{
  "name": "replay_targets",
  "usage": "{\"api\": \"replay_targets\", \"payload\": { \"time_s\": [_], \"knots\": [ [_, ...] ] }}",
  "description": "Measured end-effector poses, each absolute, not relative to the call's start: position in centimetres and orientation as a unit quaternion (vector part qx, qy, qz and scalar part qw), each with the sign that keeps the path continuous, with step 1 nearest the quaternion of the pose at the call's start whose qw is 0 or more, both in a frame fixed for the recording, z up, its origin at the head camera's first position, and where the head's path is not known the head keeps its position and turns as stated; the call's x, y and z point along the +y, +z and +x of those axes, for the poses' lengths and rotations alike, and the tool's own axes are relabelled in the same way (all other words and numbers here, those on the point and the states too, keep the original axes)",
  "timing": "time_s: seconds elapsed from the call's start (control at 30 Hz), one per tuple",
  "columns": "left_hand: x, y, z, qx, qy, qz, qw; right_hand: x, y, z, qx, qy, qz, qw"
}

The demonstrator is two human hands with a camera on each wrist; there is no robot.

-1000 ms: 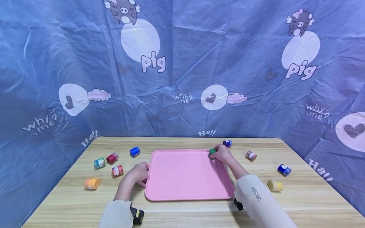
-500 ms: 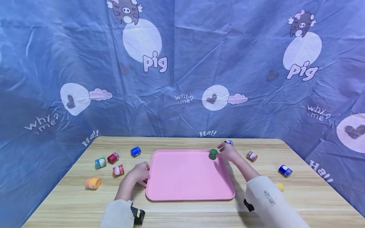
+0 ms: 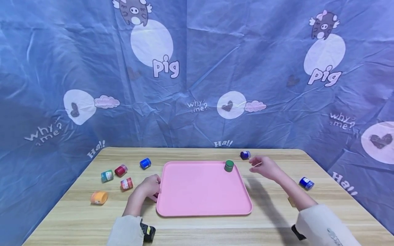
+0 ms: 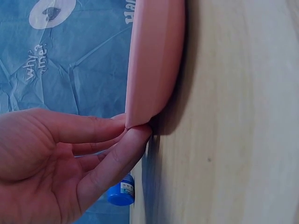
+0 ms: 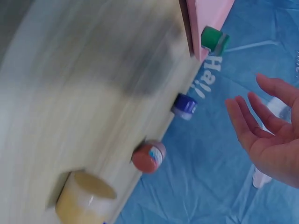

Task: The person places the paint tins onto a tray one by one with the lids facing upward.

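Observation:
A pink tray [image 3: 203, 191] lies on the table in the head view. On its left edge my left hand [image 3: 149, 185] pinches the rim; the left wrist view shows the thumb and fingers meeting at the tray's wall [image 4: 154, 65]. A small green-lidded paint jar [image 3: 229, 166] stands upright in the tray's far right corner. My right hand [image 3: 265, 166] is raised over the table to the right of the tray, holding nothing. Its fingers [image 5: 239, 119] are spread and loosely bent in the right wrist view. Close to its fingertips in the head view lies a dark blue jar [image 3: 245, 155].
Left of the tray lie a blue jar [image 3: 145, 163], dark red jar [image 3: 121, 170], teal jar [image 3: 107, 176], red jar [image 3: 126, 184] and orange jar [image 3: 99, 197]. At right are another blue jar [image 3: 306, 183], a brown-red jar [image 5: 148, 157] and a yellow jar [image 5: 84, 198].
My right hand has let go of the green jar, leaving it in the tray's corner, and has moved right, now covering the brown-red jar in the head view. The left hand stays at the tray.

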State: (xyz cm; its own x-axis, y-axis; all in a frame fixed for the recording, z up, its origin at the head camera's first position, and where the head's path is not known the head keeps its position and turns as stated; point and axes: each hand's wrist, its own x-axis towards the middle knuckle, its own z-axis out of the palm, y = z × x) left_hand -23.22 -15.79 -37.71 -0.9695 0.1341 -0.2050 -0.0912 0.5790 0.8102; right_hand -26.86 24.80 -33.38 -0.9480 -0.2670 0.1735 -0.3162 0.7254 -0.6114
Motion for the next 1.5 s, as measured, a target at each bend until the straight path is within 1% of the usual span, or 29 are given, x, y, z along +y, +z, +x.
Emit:
{"api": "replay_targets", "payload": {
  "time_s": [0.13,0.33,0.5,0.63,0.8,0.9,0.97,1.1,1.2,1.33,1.4,1.5],
  "knots": [
    [-15.8,-37.7,-23.3,0.88,0.459,0.01,0.124,26.1,-33.0,-25.5,-0.928,0.327,0.173,0.043],
    [-15.7,-37.6,-23.3,0.881,0.456,0.011,0.127,28.0,-32.5,-23.5,-0.932,0.314,0.174,0.043],
    [-15.7,-37.7,-23.4,0.882,0.452,0.011,0.128,29.8,-32.8,-21.9,-0.937,0.302,0.171,0.04],
    [-15.8,-37.9,-23.5,0.878,0.46,0.004,0.13,31.4,-33.3,-21.0,-0.947,0.265,0.177,0.043],
    [-15.8,-38.0,-23.6,0.875,0.466,0.003,0.131,33.8,-34.0,-20.0,-0.952,0.208,0.221,0.036],
    [-15.8,-38.1,-23.6,0.873,0.472,0.01,0.126,35.2,-34.6,-19.4,-0.953,0.168,0.248,0.043],
    [-15.8,-38.2,-23.6,0.872,0.473,0.012,0.123,35.9,-35.1,-19.1,-0.954,0.138,0.261,0.057],
    [-15.9,-38.1,-23.5,0.874,0.472,0.014,0.118,36.7,-36.0,-18.8,-0.955,0.101,0.272,0.069],
    [-15.9,-38.1,-23.5,0.875,0.468,0.011,0.121,36.7,-36.4,-18.8,-0.957,0.103,0.261,0.067],
    [-16.0,-38.2,-23.5,0.876,0.465,0.005,0.124,36.8,-37.1,-19.0,-0.957,0.109,0.249,0.098],
    [-15.9,-38.2,-23.5,0.877,0.465,0.004,0.123,36.9,-37.5,-19.2,-0.952,0.106,0.261,0.118],
    [-15.8,-38.3,-23.5,0.877,0.465,0.007,0.121,37.3,-37.9,-19.6,-0.946,0.109,0.282,0.119]
  ]
}}
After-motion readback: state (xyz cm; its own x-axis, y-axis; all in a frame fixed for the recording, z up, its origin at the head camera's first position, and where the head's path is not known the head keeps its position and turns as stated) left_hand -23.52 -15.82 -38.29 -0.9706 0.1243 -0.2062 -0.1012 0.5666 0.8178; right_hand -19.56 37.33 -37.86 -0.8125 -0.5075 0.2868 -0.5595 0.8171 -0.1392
